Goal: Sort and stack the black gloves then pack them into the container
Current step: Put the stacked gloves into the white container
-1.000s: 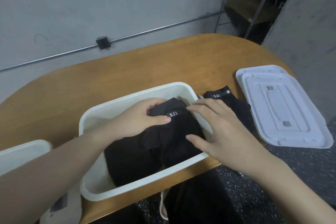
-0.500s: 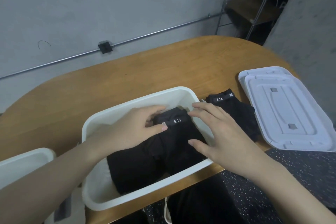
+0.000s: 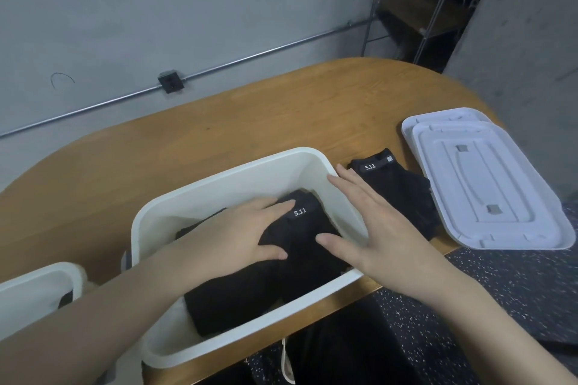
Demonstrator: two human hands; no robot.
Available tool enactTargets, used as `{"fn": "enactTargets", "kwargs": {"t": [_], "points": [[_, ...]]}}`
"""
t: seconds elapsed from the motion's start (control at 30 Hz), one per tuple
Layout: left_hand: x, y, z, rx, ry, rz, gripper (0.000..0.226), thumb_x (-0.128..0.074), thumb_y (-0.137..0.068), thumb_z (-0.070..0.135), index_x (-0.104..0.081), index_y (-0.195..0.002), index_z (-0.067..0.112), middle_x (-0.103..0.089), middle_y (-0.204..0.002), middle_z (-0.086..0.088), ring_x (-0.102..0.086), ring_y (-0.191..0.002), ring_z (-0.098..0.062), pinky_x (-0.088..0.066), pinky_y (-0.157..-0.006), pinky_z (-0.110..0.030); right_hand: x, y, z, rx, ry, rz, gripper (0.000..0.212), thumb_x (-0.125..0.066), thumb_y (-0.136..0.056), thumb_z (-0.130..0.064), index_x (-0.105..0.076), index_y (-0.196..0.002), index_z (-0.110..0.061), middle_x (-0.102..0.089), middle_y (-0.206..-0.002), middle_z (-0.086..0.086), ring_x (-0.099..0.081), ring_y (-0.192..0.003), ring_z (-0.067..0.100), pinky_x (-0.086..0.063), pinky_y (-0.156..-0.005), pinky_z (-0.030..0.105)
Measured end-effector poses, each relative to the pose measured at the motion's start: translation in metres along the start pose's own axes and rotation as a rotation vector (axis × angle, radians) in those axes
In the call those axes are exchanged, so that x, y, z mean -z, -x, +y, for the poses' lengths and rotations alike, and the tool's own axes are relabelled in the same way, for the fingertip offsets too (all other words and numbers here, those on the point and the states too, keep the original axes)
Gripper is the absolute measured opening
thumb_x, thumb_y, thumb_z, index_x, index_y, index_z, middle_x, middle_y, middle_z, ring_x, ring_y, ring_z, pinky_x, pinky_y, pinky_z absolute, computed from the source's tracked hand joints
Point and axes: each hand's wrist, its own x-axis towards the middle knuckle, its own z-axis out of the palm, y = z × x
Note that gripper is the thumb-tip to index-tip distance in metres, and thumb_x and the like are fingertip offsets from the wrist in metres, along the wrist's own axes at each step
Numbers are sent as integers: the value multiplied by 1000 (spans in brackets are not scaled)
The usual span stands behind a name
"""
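Note:
A white plastic container (image 3: 219, 184) sits on the wooden table near its front edge. Inside lies a stack of black gloves (image 3: 300, 247) with a "5.11" label on top. My left hand (image 3: 244, 234) lies flat on the stack inside the container, fingers straight. My right hand (image 3: 375, 225) hovers spread over the container's right rim, fingers straight, holding nothing. Another black glove pile (image 3: 400, 187) with the same label rests on the table just right of the container.
Two stacked white lids (image 3: 488, 184) lie at the table's right end. A second white container (image 3: 34, 287) stands at the lower left. The oval wooden table (image 3: 219, 122) meets a grey wall; metal shelving stands at the back right.
My right hand has lifted off the gloves and spread over the container's right rim. My left hand stays pressed on the stack.

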Motion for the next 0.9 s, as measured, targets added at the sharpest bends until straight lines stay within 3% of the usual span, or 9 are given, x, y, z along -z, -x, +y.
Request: {"fn": "enactTargets", "kwargs": {"t": [0.07, 0.13, 0.27, 0.33, 0.47, 0.63, 0.7, 0.77, 0.9], "points": [[7, 4, 4, -14, -66, 21, 84, -57, -92, 68, -18, -162, 42, -19, -166, 21, -30, -146, -7, -32, -120, -32, 6, 4, 3, 11, -45, 32, 75, -59, -91, -60, -32, -158, -39, -17, -164, -33, -5, -148, -18, -14, -118, 15], [22, 6, 11, -50, -99, 126, 68, -53, -94, 67, -36, -155, 42, -39, -151, 25, -46, -128, -2, -42, -109, -30, 13, 8, 13, 1, -75, 103, 64, -57, -94, -58, -42, -152, -37, -30, -161, -30, -16, -148, -16, -20, -119, 19], [61, 0, 35, -210, 23, 475, 19, -58, -94, 49, -67, -105, 36, -65, -97, 24, -63, -91, -4, -53, -76, -32, 25, 13, 45, -75, -56, 270, 53, -55, -97, -52, -52, -146, -31, -44, -152, -27, -26, -145, -15, -22, -113, 4], [77, -16, 46, -260, 175, 491, 7, -62, -96, 37, -68, -93, 33, -65, -86, 21, -63, -88, -6, -52, -77, -32, 28, 11, 61, -117, -31, 312, 49, -55, -99, -48, -53, -144, -28, -46, -151, -23, -29, -143, -13, -27, -115, 12], [92, -85, 71, -234, 154, 250, 8, -64, -95, 41, -67, -99, 35, -64, -98, 23, -60, -99, 1, -50, -94, -33, 26, 1, 93, -179, 39, 377, 43, -58, -103, -31, -55, -143, -17, -49, -152, -8, -36, -144, 2, -29, -117, 23], [85, -183, 99, -25, -105, -354, 67, -62, -94, 61, -46, -148, 25, -55, -143, 6, -57, -123, -16, -43, -109, -36, 4, -17, 118, -234, 88, 498, 50, -59, -102, -23, -46, -149, -9, -39, -161, 9, -34, -149, 22, -14, -117, 14], [76, -213, 100, 8, -141, -434, 82, -63, -90, 67, -37, -155, 23, -47, -155, 5, -50, -135, -18, -39, -115, -39, -6, -20, 124, -232, 91, 549, 50, -59, -102, -22, -44, -148, -9, -35, -162, 13, -31, -149, 24, -12, -118, 12], [66, -233, 98, 33, -111, -474, 92, -65, -85, 72, -35, -157, 22, -44, -157, 6, -48, -139, -18, -37, -118, -39, -15, -21, 127, -278, 58, 572, 52, -56, -104, -27, -41, -151, -10, -29, -166, 10, -28, -153, 23, -20, -122, 24], [57, -252, 92, 79, 20, -507, 94, -77, -75, 70, -47, -149, 22, -55, -144, 6, -56, -128, -16, -44, -114, -38, -33, -17, 131, -309, 101, 573, 59, -55, -104, -32, -36, -156, -12, -25, -168, 9, -26, -155, 23, -23, -125, 33]]}}
